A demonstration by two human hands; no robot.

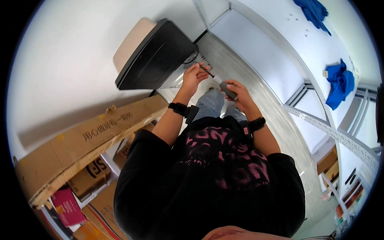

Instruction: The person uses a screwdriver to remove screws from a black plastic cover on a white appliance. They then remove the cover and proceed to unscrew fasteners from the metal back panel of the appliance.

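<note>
My left hand (193, 77) is raised in front of me, with thumb and forefinger pinched on a thin dark rod (207, 71). The rod slants down to the right, its lower tip towards my right hand (241, 95). A short, thick grey handle-shaped piece (228, 91) is gripped in that hand, its upper end tilted left towards the rod. A small gap shows between the two pieces. What kind of tool or part they are is too small to tell. Both hands are held in the air above my legs.
At the upper left stands a black-and-beige panel-like object (160, 60). A long cardboard box (92, 144) lies across shelves of boxes on the left. On the right is a white table or shelf unit (276, 40) with blue cloths (340, 84) on it.
</note>
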